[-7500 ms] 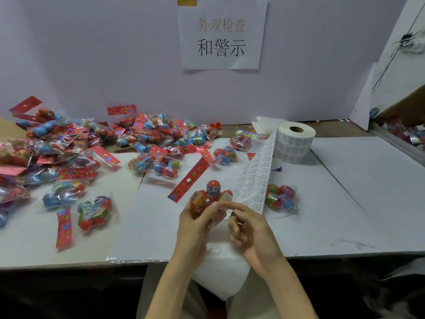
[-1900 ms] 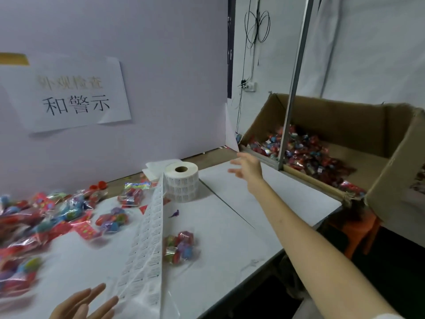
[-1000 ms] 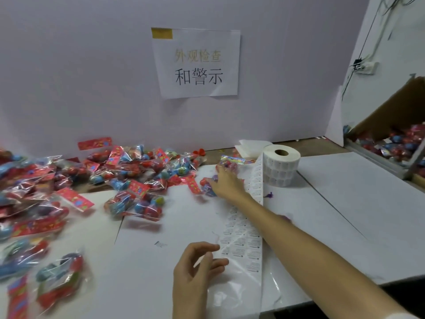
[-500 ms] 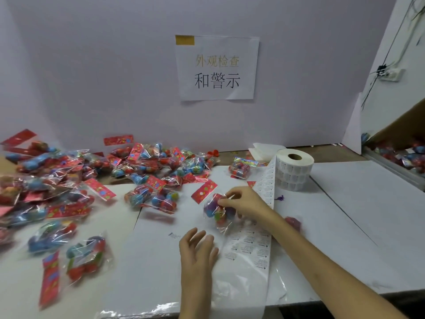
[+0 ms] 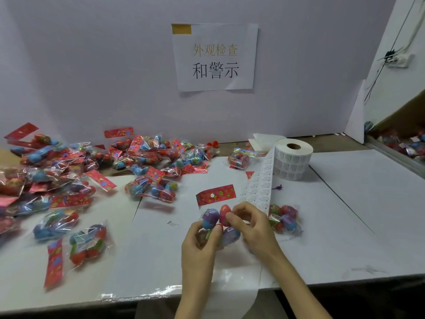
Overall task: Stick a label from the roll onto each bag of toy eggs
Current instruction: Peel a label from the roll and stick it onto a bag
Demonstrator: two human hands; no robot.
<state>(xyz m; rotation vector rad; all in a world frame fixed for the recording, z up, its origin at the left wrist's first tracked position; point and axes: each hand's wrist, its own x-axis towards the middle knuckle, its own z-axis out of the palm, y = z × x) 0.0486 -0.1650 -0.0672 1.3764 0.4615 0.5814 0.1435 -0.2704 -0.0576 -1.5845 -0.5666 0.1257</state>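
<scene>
One view is supplied: a wide-angle camera worn on the head. It stands above the near edge of the worktop (image 5: 345, 215) and faces forward and down toward the rear wall (image 5: 92, 65). Both forearms enter at bottom centre; the left hand (image 5: 200, 246), the right hand (image 5: 255, 227) and the bag of toy eggs (image 5: 212, 218) gripped between them lie nearest the lens. The label roll (image 5: 293, 162) sits at mid-depth, right of centre. The wall notice (image 5: 215, 57) marks the far limit, upper centre.

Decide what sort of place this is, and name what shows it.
Probably a factory packing bench: heaped egg bags, a label roll, and a posted station sign.
</scene>
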